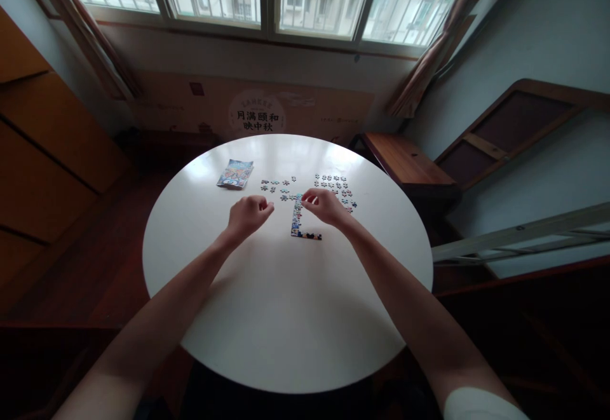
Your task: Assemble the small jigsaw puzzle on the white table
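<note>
My left hand (250, 213) is curled closed just above the table, left of the puzzle; whatever its fingers hold, if anything, is hidden. At the top end of the partly joined jigsaw puzzle (296, 220), my right hand (326, 206) pinches thumb and finger together on what looks like a puzzle piece, largely covered by the fingertips. The joined strip makes an L, with a dark bottom row running right. Loose puzzle pieces (273, 182) lie scattered beyond my left hand. Several more puzzle pieces (330, 178) sit in rough rows behind my right hand, which partly hides them.
A printed bag (236, 173) lies at the back left of the round white table (295, 318). Beyond the table are a wooden bench (395, 156) at the right, a printed panel (190, 105) and barred windows. Orange cabinets (42, 153) stand at the left.
</note>
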A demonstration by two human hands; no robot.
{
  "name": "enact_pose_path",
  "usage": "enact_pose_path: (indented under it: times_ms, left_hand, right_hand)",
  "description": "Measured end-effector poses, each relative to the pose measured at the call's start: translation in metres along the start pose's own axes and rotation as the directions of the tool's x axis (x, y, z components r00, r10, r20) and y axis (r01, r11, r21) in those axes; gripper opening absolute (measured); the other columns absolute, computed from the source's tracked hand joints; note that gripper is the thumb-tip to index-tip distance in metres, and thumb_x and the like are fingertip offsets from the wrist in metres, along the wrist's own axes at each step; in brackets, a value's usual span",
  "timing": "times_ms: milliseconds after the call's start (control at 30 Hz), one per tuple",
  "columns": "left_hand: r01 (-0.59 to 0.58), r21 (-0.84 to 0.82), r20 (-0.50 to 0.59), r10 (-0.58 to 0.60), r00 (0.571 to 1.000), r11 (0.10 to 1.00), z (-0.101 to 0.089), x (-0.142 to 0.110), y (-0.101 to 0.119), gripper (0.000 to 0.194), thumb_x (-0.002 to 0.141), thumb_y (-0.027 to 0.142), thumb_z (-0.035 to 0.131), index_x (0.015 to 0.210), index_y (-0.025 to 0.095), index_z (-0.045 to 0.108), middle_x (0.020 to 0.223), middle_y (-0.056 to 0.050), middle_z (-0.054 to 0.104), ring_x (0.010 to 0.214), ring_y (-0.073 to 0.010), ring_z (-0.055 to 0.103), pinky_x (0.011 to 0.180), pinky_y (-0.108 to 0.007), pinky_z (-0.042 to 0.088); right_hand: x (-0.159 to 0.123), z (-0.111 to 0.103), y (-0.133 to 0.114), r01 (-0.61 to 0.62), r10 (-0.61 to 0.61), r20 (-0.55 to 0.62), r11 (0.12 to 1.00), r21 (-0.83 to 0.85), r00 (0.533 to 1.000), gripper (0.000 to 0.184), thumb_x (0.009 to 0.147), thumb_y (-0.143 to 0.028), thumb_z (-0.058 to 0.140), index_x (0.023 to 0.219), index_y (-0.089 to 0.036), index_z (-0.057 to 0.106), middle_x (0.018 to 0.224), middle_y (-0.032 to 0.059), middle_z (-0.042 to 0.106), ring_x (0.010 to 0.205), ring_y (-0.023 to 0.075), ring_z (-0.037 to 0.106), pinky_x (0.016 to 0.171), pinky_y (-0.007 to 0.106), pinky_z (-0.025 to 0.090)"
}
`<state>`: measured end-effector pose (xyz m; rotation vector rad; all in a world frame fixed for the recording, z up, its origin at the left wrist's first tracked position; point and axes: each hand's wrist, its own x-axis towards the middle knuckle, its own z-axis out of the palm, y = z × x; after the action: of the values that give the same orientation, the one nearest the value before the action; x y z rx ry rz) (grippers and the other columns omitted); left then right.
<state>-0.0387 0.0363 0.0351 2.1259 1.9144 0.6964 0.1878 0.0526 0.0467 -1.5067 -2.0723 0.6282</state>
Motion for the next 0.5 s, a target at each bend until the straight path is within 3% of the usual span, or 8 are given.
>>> enact_pose_path:
  times_ms: [100, 233, 400, 500]
  left_hand:
    - [0.189, 0.006, -0.072, -0.188, 0.979, 0.982, -0.006, 0.014, -0.018, 0.03, 0.081, 0.041, 0.052, 0.063, 0.02, 0.064, 0.073, -0.006, 0.069, 0.071, -0.0215, 0.062, 0.06, -0.028, 0.038]
    - [0.355, -0.052, -0.127, -0.359, 0.925, 0.934, -0.013, 0.029, -0.045, 0.025, 0.078, 0.04, 0.053, 0.069, 0.022, 0.067, 0.082, -0.008, 0.071, 0.079, -0.0248, 0.064, 0.063, -0.029, 0.04]
    - [0.389, -0.135, -0.142, -0.406, 0.903, 0.911, -0.016, 0.034, -0.059, 0.027, 0.079, 0.043, 0.053, 0.07, 0.022, 0.067, 0.083, -0.008, 0.072, 0.078, -0.0246, 0.064, 0.06, -0.029, 0.038]
    - [0.378, -0.141, -0.152, -0.397, 0.905, 0.915, -0.016, 0.034, -0.059, 0.026, 0.079, 0.042, 0.052, 0.07, 0.022, 0.067, 0.083, -0.008, 0.072, 0.078, -0.0241, 0.064, 0.06, -0.028, 0.037]
  right_hand:
    - [0.039, 0.008, -0.017, 0.088, -0.088, -0.003, 0.996, -0.017, 0.996, 0.014, 0.084, -0.022, 0.063, 0.093, -0.015, 0.072, 0.087, 0.0073, 0.07, 0.072, 0.014, 0.06, 0.066, 0.026, 0.045]
    - [0.088, 0.027, -0.035, 0.066, -0.064, 0.023, 0.994, -0.088, 0.998, 0.016, 0.087, -0.023, 0.062, 0.097, -0.016, 0.072, 0.095, 0.008, 0.07, 0.08, 0.016, 0.061, 0.073, 0.029, 0.045]
    - [0.128, 0.059, -0.049, -0.079, 0.097, 0.055, 0.961, -0.267, 0.994, 0.015, 0.085, -0.027, 0.067, 0.098, -0.021, 0.071, 0.104, 0.0074, 0.069, 0.1, 0.0222, 0.058, 0.089, 0.036, 0.04]
    - [0.142, 0.074, -0.053, -0.104, 0.123, 0.037, 0.938, -0.33, 0.992, 0.017, 0.082, -0.03, 0.07, 0.096, -0.021, 0.071, 0.109, 0.01, 0.067, 0.108, 0.026, 0.053, 0.093, 0.039, 0.038]
